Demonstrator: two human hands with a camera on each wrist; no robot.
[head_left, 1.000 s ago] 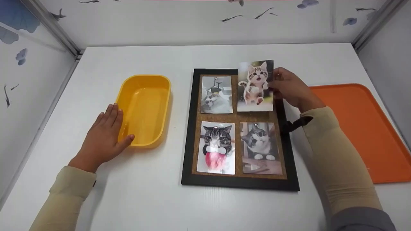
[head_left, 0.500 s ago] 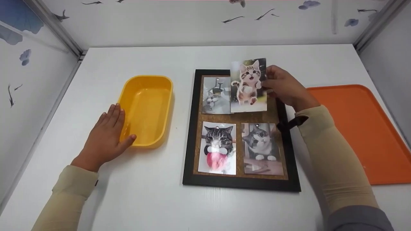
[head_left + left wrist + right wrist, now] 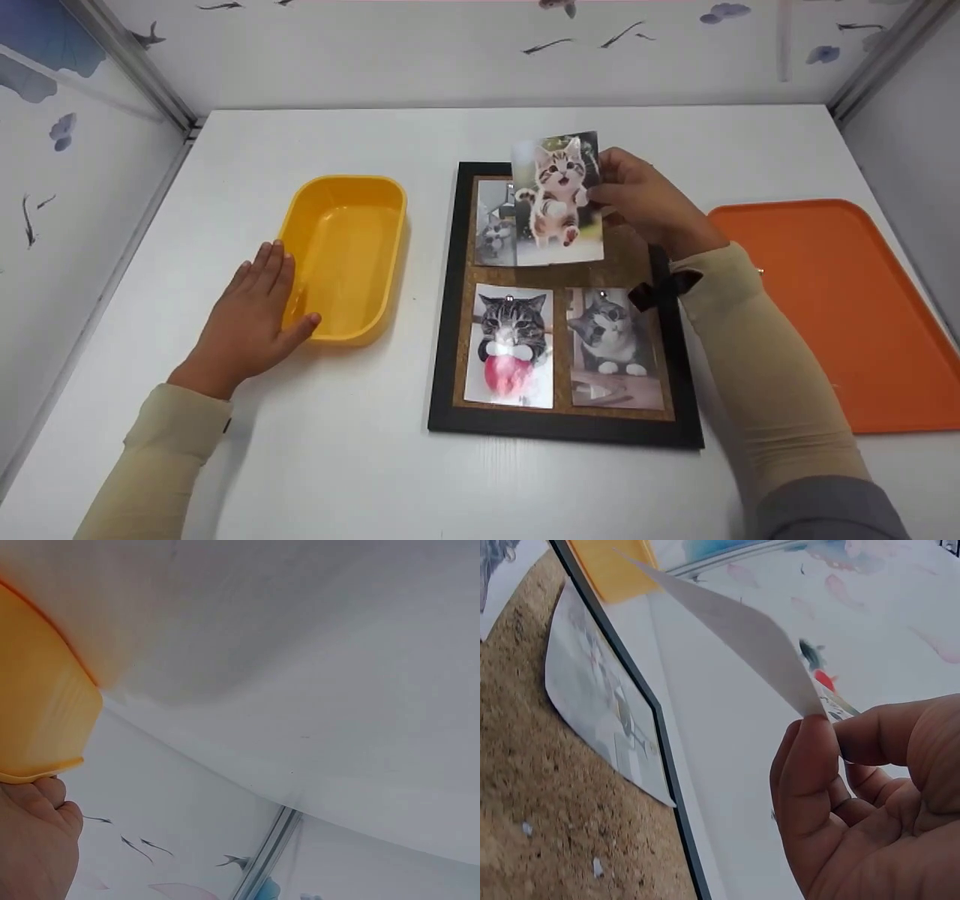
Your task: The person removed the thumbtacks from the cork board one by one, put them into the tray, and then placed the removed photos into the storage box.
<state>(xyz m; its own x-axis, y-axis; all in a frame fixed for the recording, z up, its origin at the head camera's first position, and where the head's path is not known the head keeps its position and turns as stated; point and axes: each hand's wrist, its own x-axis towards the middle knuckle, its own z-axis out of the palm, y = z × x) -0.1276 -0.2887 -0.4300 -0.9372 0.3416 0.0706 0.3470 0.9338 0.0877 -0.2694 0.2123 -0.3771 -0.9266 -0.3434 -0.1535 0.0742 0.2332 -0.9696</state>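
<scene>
My right hand (image 3: pixel 652 199) pinches a photo of a striped kitten (image 3: pixel 559 195) by its right edge, between thumb and fingers. Held above the black-framed cork board (image 3: pixel 562 433), the photo covers part of a pinned cat photo (image 3: pixel 495 234) at the upper left. Its pale back (image 3: pixel 742 630) appears in the right wrist view, slightly bent. Two more cat photos, one with a red object (image 3: pixel 510 345) and one of a grey-and-white cat (image 3: pixel 615 349), fill the board's lower half. My left hand (image 3: pixel 247 322) rests against the left rim of a yellow basin (image 3: pixel 341 262), fingers straight.
An orange tray (image 3: pixel 862 300) lies at the right, partly behind my right sleeve. A small shiny item (image 3: pixel 760 271) shows on it beside the sleeve. Patterned white panels (image 3: pixel 337 67) enclose the white table at the back and sides.
My right hand has carried the kitten photo leftward, from over the board's upper right to overlapping the upper-left photo. My left hand stays at the basin.
</scene>
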